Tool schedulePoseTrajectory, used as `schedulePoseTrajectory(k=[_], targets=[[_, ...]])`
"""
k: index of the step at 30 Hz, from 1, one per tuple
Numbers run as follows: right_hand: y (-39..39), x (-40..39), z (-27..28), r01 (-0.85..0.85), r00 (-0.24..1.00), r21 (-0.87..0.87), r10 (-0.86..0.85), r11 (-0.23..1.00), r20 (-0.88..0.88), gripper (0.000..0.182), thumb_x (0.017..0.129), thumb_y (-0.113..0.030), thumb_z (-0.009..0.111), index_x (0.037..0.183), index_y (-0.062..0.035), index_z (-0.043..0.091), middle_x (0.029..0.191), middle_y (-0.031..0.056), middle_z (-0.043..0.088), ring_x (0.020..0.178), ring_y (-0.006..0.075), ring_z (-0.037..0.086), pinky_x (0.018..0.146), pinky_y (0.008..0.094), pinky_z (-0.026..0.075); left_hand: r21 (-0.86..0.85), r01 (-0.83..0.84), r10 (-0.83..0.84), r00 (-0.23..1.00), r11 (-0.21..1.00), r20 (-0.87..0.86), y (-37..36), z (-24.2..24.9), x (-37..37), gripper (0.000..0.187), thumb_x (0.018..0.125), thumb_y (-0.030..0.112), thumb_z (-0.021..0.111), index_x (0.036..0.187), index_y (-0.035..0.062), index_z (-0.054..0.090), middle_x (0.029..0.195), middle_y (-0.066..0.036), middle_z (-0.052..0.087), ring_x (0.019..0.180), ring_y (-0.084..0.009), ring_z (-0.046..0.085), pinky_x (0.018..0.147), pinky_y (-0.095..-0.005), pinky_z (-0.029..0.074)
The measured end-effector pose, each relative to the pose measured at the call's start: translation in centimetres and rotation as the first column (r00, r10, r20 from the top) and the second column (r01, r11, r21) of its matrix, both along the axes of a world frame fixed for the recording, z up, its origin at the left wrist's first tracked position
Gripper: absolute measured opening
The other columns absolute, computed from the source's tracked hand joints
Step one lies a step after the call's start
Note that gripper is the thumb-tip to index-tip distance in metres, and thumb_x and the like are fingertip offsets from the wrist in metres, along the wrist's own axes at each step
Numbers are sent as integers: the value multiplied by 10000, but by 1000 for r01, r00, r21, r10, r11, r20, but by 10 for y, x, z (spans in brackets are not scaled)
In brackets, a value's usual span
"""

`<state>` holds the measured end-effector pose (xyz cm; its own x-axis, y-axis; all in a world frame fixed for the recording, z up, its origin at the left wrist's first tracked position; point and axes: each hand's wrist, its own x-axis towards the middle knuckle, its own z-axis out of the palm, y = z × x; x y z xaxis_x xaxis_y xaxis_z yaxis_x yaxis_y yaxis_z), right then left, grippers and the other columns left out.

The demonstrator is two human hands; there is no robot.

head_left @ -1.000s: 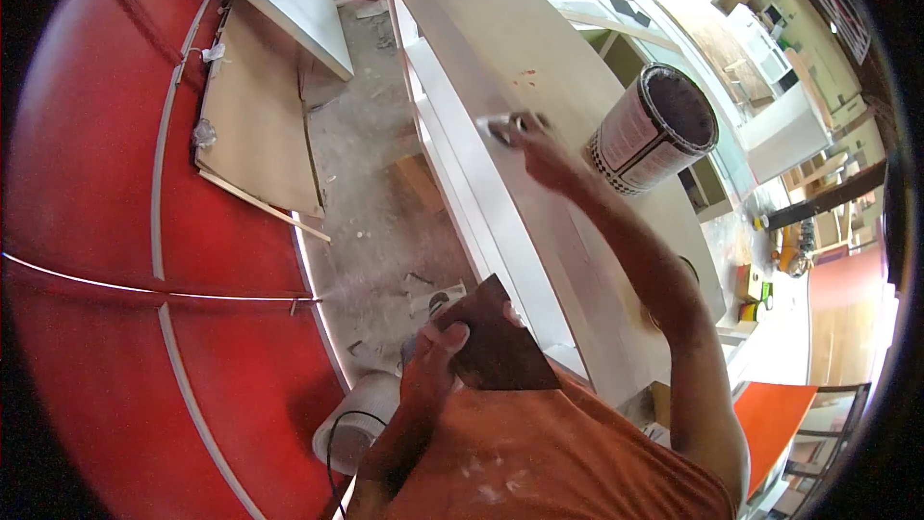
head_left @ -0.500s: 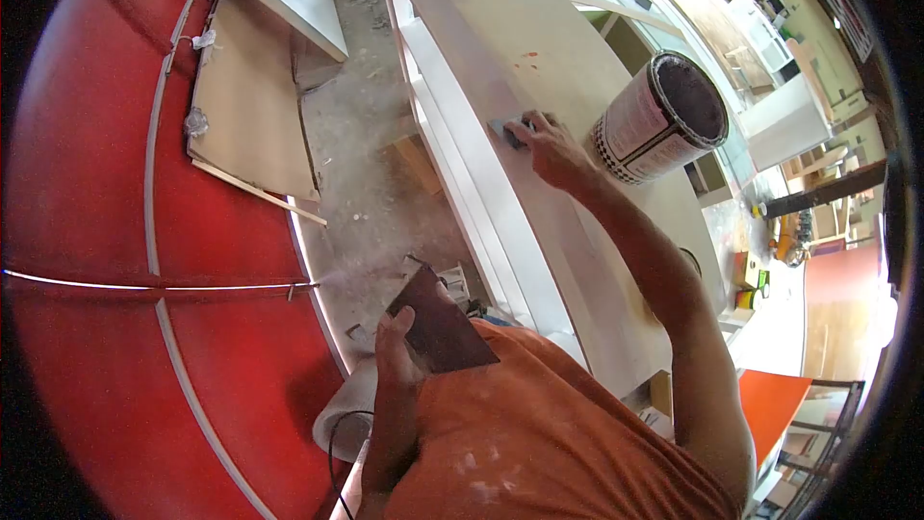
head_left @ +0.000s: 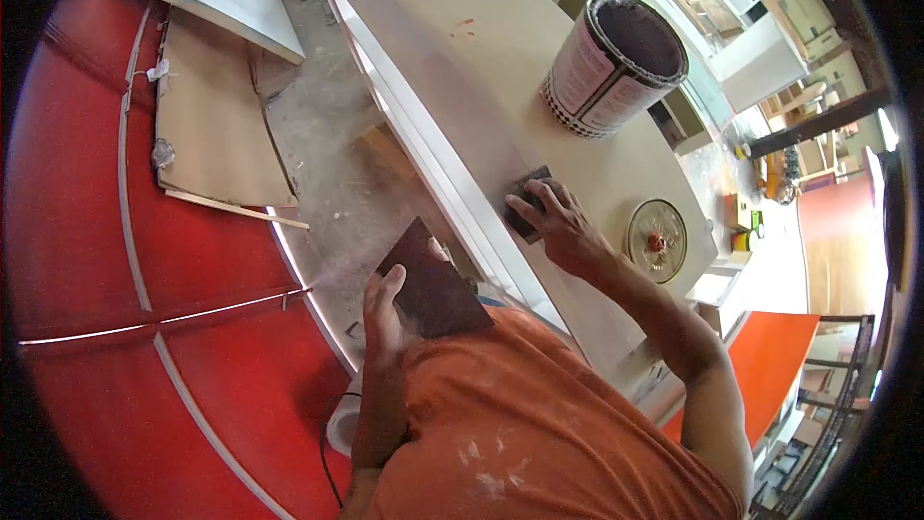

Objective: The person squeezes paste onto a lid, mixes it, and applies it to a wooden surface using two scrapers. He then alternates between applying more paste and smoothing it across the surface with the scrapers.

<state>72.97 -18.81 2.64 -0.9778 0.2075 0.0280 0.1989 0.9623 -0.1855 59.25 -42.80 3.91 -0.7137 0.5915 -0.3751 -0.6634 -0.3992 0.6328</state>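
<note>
My left hand (head_left: 383, 313) grips a dark brown sheet of sandpaper (head_left: 438, 294) by its edge, thumb on its near face, close to my orange shirt. On the long pale board (head_left: 452, 106), my right hand (head_left: 570, 231) is curled over a dark sanding block (head_left: 525, 225). The block lies flat near the board's left edge, partly hidden by the fingers. Beyond that hand stands a large open paint can (head_left: 602, 77) with dark, stained insides. A round metal lid (head_left: 658, 241) with a reddish blob in its middle lies to the right of my wrist.
Red panels (head_left: 221, 404) fill the left side. A white panel (head_left: 212, 0) and a brown board (head_left: 217, 116) lean there above the dusty floor (head_left: 332, 144). An orange panel (head_left: 760, 366) is at lower right. Reddish marks (head_left: 464, 29) show on the pale board.
My right hand has slid the sanding block along the board toward me. The view has shifted, and the round lid now shows fully. My left hand still holds the sandpaper.
</note>
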Motion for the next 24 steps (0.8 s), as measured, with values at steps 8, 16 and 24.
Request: schedulePoseTrajectory(k=[8, 16, 24], targets=[[-20, 50, 8, 27, 998, -20, -26, 999, 64, 652, 710, 6, 623, 1338, -101, 483, 1322, 177, 422, 1248, 363, 405, 1041, 471, 388, -147, -33, 47, 995, 989, 93, 4, 0, 15, 455, 841, 202, 639, 1241, 19, 518, 1152, -103, 595, 1034, -241, 582, 913, -382, 462], [-40, 98, 9, 88, 993, -81, -80, 993, 92, 710, 671, 23, 634, 1348, -118, 473, 1300, 165, 436, 1256, 354, 401, 1046, 463, 391, -16, 91, -90, 994, 996, 58, -3, -34, 18, 433, 889, 200, 595, 1263, 8, 491, 1192, -138, 577, 1043, -259, 586, 912, -381, 474], [-61, 147, 15, 113, 978, -67, -99, 991, 185, 752, 656, -1, 661, 1363, -144, 449, 1324, 141, 413, 1274, 340, 380, 1061, 450, 382, -16, 204, -201, 972, 979, 120, 6, -40, 25, 405, 897, 208, 589, 1242, 11, 515, 1161, -123, 601, 1031, -243, 602, 890, -384, 494]])
